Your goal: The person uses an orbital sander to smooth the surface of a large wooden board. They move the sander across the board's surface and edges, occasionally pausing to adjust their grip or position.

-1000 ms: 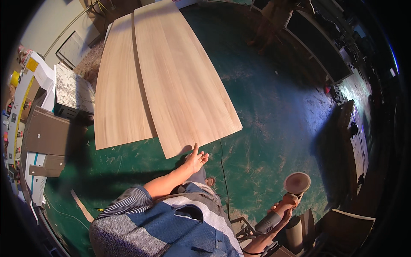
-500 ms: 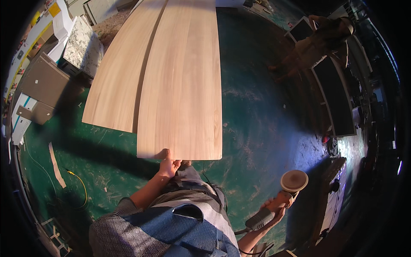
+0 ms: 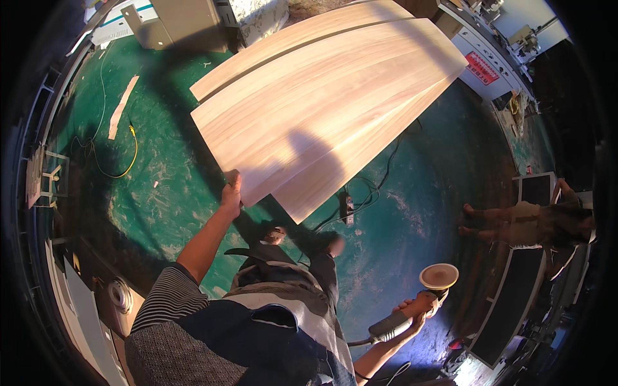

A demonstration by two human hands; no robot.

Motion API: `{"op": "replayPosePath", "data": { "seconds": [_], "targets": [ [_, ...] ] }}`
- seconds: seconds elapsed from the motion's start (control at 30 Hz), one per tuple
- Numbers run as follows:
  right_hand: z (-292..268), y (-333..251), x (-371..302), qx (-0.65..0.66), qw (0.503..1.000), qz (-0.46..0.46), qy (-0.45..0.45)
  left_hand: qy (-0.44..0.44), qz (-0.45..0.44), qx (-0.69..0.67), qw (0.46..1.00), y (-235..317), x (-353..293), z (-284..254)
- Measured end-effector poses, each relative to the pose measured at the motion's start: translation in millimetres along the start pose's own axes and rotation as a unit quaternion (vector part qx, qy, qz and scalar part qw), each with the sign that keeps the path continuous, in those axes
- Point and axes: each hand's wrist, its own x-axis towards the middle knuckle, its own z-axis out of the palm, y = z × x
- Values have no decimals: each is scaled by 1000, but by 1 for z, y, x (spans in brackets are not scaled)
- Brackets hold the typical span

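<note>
My left hand grips the near left corner of a long pale wooden board, fingers wrapped over its end. Another wooden board shows along the right side of the held one, with a shadow across its near end. Along the far left side, past a dark gap, runs one more wooden board. Down at the right, apart from the boards, my right hand is closed around a corded disc sander. The sander's round pad faces up.
A power strip and cables lie on the green floor near my feet. A yellow cable and a wood strip lie at left. Another person bends at the right beside dark panels. Cabinets stand at the far left.
My view has turned left, so the boards now slant toward the upper right. The held board has shifted leftward, exposing the board along its right side. The sander stays in my right hand.
</note>
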Motion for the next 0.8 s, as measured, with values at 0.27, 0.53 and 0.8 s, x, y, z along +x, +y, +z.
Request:
{"op": "replayPosePath", "data": {
  "seconds": [0.27,0.53,0.8],
  "targets": [
    [121,-48,152,-157,973,106,-133,86,18,-8,996,-34,-67,29],
    [320,6,236,-408,821,90,-389,129,14,22,991,-83,-140,81],
    [452,214,187,-656,536,-82,-524,241,18,-17,970,-106,-131,84]
  ]
}}
